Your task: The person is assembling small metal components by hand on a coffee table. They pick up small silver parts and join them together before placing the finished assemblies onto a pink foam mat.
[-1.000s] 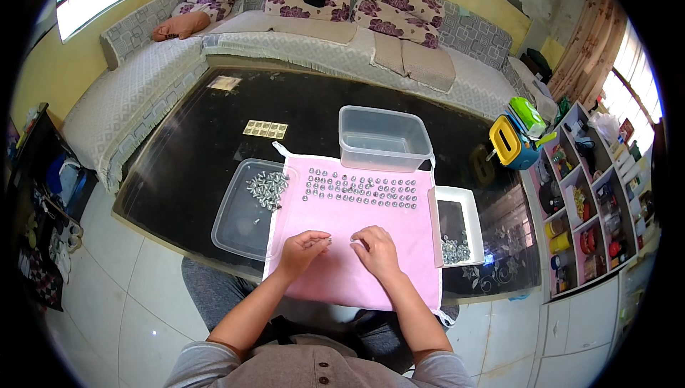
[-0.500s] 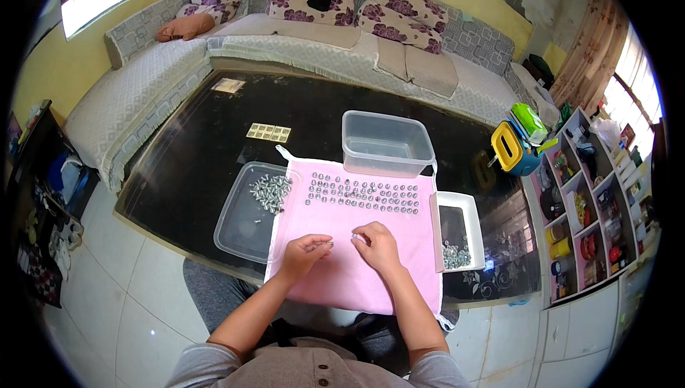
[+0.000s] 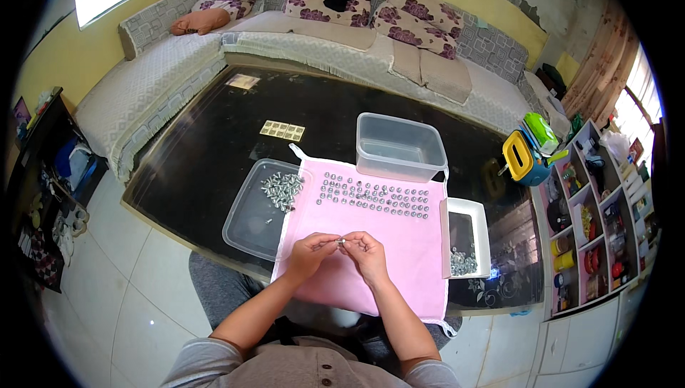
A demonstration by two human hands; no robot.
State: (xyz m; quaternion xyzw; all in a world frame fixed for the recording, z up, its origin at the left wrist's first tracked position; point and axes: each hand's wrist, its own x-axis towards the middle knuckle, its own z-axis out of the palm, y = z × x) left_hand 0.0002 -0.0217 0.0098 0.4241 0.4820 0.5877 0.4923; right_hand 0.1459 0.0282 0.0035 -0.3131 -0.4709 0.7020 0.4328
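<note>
My left hand (image 3: 312, 254) and my right hand (image 3: 366, 256) meet fingertip to fingertip above the near part of a pink cloth (image 3: 378, 277). Left fingers pinch a small silver bolt (image 3: 341, 241). The right thumb and fingers close on its other end, on what looks like a nut, mostly hidden by the fingertips. Beyond my hands, several rows of small silver bolt pieces (image 3: 374, 195) stand on the cloth. A heap of loose bolts (image 3: 282, 189) lies in a clear plastic lid (image 3: 246, 220) on the left. Silver nuts (image 3: 464, 263) gather in the near end of a white box (image 3: 481, 234) on the right.
A clear plastic tub (image 3: 401, 167) stands at the cloth's far edge on the dark glossy table (image 3: 207, 138). A yellow-and-blue container (image 3: 524, 159) sits at the far right, beside shelves (image 3: 574, 209). A yellowish card sheet (image 3: 282, 130) lies farther back; a sofa (image 3: 307, 45) lines the far side.
My hands were apart, each pinching a small piece; now they have come together and the pieces meet. The whole view has shifted slightly, so the scene appears farther right.
</note>
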